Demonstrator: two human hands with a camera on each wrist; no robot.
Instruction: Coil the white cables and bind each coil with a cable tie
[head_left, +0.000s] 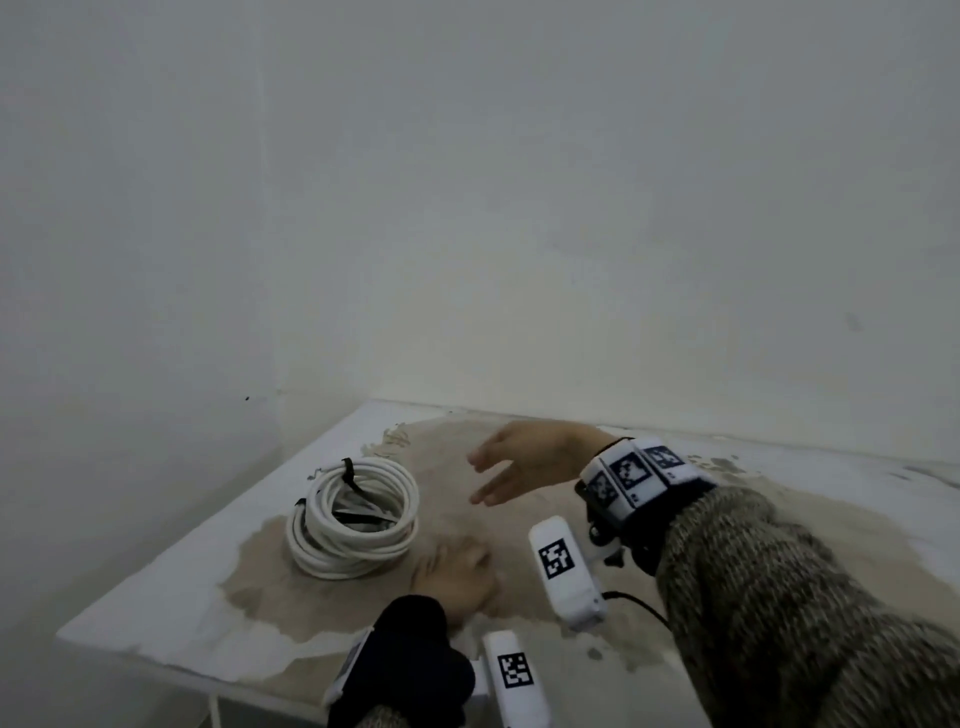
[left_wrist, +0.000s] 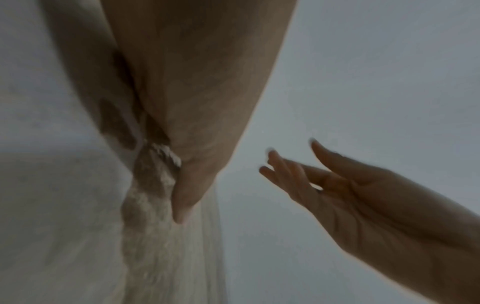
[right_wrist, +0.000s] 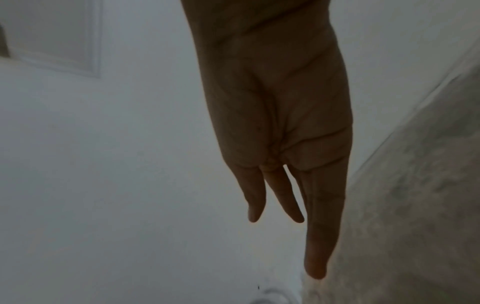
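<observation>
Where the surface (head_left: 156, 597) wears bare, tied white cable coil (head_left: 353, 525), left hand (head_left: 457, 571) flat, grip empty, right hand (head_left: 524, 457) hovering, grip wide.

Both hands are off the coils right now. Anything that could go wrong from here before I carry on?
1. The white cable coils lie stacked near the left edge of the table; a careless nudge might push them off.
2. The black cable ties stick up loosely, and I cannot tell whether they are cinched; the loops may spring apart.
3. The right hand hangs open above the table; the left hand rests flat beside the stack, so neither steadies it.
</observation>
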